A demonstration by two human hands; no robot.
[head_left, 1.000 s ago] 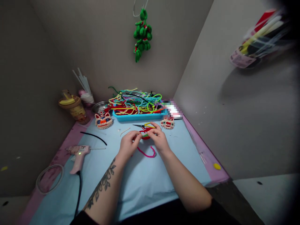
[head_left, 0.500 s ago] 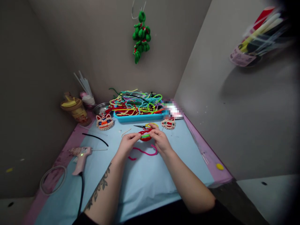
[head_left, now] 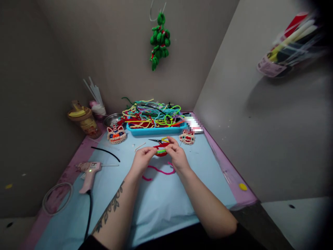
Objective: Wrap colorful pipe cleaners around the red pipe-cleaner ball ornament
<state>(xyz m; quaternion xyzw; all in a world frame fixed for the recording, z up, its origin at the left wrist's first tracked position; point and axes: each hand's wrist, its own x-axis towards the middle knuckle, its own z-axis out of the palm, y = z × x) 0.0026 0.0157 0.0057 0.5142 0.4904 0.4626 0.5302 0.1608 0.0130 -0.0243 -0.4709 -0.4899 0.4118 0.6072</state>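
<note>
Between both hands is a small red piece of bent pipe cleaner (head_left: 161, 153) with bright green and pale strands across it. My left hand (head_left: 142, 159) pinches its left end with thumb and forefinger. My right hand (head_left: 178, 157) is closed on its right end, and these fingers cover part of it. Just beyond it lie scissors (head_left: 155, 141) with dark blades and yellow handles, partly behind my right fingers. A curled magenta pipe cleaner (head_left: 161, 171) rests on the blue cloth (head_left: 166, 198) below my hands.
A blue tray (head_left: 156, 131) heaped with coloured pipe cleaners (head_left: 153, 114) stands at the back. Lion-like pipe-cleaner faces (head_left: 116, 135) (head_left: 187, 137) lie on either side. A pink glue gun (head_left: 90, 176) with its cord, a black pipe cleaner (head_left: 106, 152) and a cup (head_left: 87, 121) are at left.
The camera view has shifted slightly. Both hands keep their hold on the red piece in nearly the same spot, with only slight finger movement.
</note>
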